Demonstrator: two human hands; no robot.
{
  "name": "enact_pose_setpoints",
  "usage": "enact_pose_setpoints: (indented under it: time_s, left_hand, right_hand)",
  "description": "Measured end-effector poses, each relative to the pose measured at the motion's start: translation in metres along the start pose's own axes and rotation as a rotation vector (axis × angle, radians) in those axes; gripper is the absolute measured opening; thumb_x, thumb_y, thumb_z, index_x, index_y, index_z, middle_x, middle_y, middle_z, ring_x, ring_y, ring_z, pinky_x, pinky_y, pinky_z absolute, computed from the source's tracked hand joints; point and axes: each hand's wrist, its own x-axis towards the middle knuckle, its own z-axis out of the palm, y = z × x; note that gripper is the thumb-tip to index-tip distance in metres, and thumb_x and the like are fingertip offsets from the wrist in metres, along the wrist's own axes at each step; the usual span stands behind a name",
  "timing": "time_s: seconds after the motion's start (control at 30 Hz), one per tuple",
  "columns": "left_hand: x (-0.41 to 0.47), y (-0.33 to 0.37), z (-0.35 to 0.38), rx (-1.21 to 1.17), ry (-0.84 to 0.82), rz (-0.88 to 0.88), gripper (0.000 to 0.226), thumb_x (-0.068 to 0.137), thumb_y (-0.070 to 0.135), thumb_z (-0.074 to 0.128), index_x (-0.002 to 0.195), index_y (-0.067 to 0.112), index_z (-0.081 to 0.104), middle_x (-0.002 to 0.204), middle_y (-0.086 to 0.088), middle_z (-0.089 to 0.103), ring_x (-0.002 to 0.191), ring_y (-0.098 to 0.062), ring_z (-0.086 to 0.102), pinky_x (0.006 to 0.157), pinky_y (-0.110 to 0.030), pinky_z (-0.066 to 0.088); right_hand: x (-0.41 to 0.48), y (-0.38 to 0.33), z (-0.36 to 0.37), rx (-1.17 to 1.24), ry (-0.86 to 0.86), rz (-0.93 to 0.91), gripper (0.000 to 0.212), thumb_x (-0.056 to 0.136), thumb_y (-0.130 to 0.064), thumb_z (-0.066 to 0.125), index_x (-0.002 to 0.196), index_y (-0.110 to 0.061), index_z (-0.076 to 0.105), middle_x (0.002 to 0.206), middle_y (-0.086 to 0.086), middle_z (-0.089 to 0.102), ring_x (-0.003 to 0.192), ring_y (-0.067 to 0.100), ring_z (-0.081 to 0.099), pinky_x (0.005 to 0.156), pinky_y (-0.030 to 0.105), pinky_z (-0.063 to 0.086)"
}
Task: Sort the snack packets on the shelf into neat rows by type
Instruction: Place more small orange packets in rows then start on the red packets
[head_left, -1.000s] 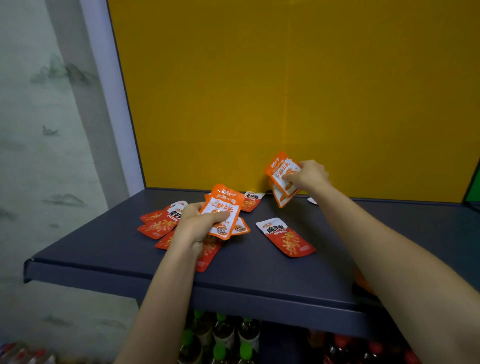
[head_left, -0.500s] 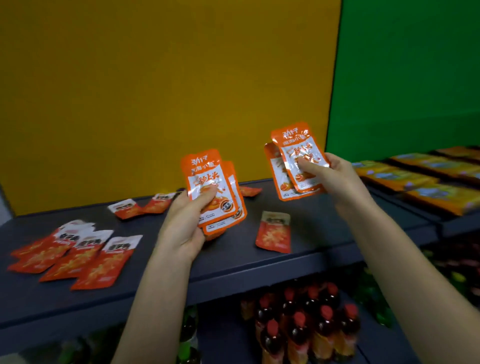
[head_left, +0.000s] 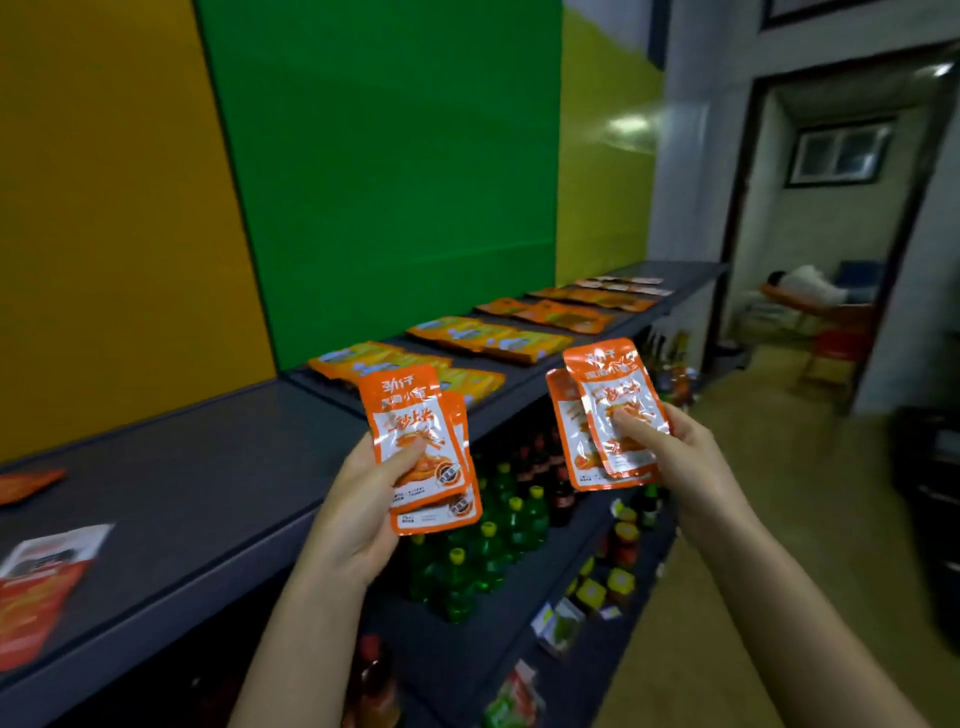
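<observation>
My left hand (head_left: 358, 512) holds two stacked orange snack packets (head_left: 415, 441) upright, in front of the dark grey shelf (head_left: 197, 478). My right hand (head_left: 675, 457) grips two more orange packets (head_left: 608, 410) of the same kind, out past the shelf's front edge. Further right on the shelf lie rows of orange and yellow packets (head_left: 493, 338), with more rows (head_left: 592, 299) behind them. At the far left lies a red packet with a white top (head_left: 41, 577), and the tip of another red packet (head_left: 28, 483) shows beyond it.
Below the shelf stand green bottles (head_left: 483, 551) and dark red-capped bottles (head_left: 545, 467), with small jars and packs lower down. Yellow and green panels back the shelf. A doorway (head_left: 831, 234) opens at the right onto another room with a person lying down.
The view has swung to the right along the shelf. Both hands with their packets have lifted off the shelf and moved right; the red packets now sit at the far left.
</observation>
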Motion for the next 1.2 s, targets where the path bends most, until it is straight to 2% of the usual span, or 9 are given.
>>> enact_pose_setpoints:
  time_s: [0.1,0.27,0.43,0.6,0.7,0.9,1.1,1.2]
  left_hand:
    - [0.021,-0.036,0.061,0.016,-0.066,-0.020,0.017,0.092,0.010,0.052,0.100,0.020,0.064,0.083,-0.001,0.076,0.071,-0.016,0.072,0.065,-0.035,0.058]
    - [0.048,-0.092,0.150,0.068,-0.126,-0.053,0.017,0.092,0.010,0.053,0.100,0.022,0.063,0.084,0.001,0.075,0.073,-0.016,0.072,0.065,-0.035,0.054]
    - [0.078,-0.130,0.227,0.085,-0.178,-0.127,0.017,0.092,0.012,0.053,0.105,0.020,0.060,0.097,-0.005,0.072,0.082,-0.020,0.070,0.066,-0.033,0.055]
    - [0.124,-0.162,0.291,0.108,-0.186,-0.159,0.015,0.092,0.012,0.054,0.102,0.021,0.058,0.096,-0.005,0.070,0.081,-0.020,0.069,0.063,-0.032,0.054]
    - [0.158,-0.187,0.324,0.114,-0.203,-0.194,0.016,0.092,0.009,0.052,0.100,0.021,0.058,0.095,-0.007,0.070,0.080,-0.023,0.068,0.064,-0.034,0.054]
    - [0.251,-0.231,0.393,0.115,-0.225,-0.235,0.022,0.092,0.005,0.049,0.112,0.013,0.056,0.096,-0.010,0.069,0.077,-0.024,0.067,0.062,-0.032,0.053]
    - [0.355,-0.244,0.471,0.113,-0.281,-0.196,0.022,0.092,0.004,0.048,0.111,0.015,0.055,0.099,-0.011,0.068,0.080,-0.025,0.066,0.066,-0.035,0.053]
    - [0.399,-0.260,0.503,0.140,-0.279,-0.196,0.020,0.092,0.004,0.049,0.107,0.015,0.055,0.093,-0.008,0.068,0.078,-0.025,0.066,0.065,-0.034,0.052]
  right_hand:
    - [0.014,0.008,-0.064,-0.021,0.081,-0.001,0.004,0.085,-0.016,0.064,0.088,-0.018,0.065,0.072,-0.004,0.073,0.058,0.005,0.067,0.050,0.017,0.051]
    - [0.036,0.028,-0.152,-0.067,0.136,0.033,0.004,0.085,-0.015,0.063,0.087,-0.019,0.064,0.082,0.000,0.071,0.065,0.012,0.066,0.054,0.019,0.052]
    - [0.071,0.031,-0.218,-0.085,0.207,0.049,0.006,0.085,-0.014,0.063,0.088,-0.018,0.065,0.083,0.002,0.071,0.069,0.015,0.065,0.059,0.023,0.052]
    - [0.109,0.035,-0.278,-0.081,0.292,0.052,0.005,0.086,-0.016,0.063,0.087,-0.021,0.063,0.084,0.000,0.071,0.071,0.015,0.066,0.056,0.020,0.052]
    - [0.136,0.047,-0.314,-0.085,0.344,0.057,0.006,0.086,-0.017,0.062,0.086,-0.023,0.061,0.083,-0.001,0.070,0.071,0.013,0.065,0.049,0.014,0.051]
    - [0.224,0.068,-0.366,-0.091,0.419,0.096,0.005,0.086,-0.020,0.063,0.091,-0.019,0.062,0.083,0.000,0.071,0.065,0.009,0.068,0.053,0.018,0.051]
    - [0.332,0.065,-0.411,-0.066,0.447,0.093,0.025,0.085,-0.023,0.063,0.105,-0.009,0.063,0.095,0.011,0.072,0.082,0.026,0.070,0.070,0.033,0.056]
    - [0.376,0.073,-0.432,-0.071,0.463,0.095,0.025,0.085,-0.024,0.063,0.105,-0.009,0.062,0.093,0.008,0.072,0.079,0.020,0.070,0.062,0.026,0.053]
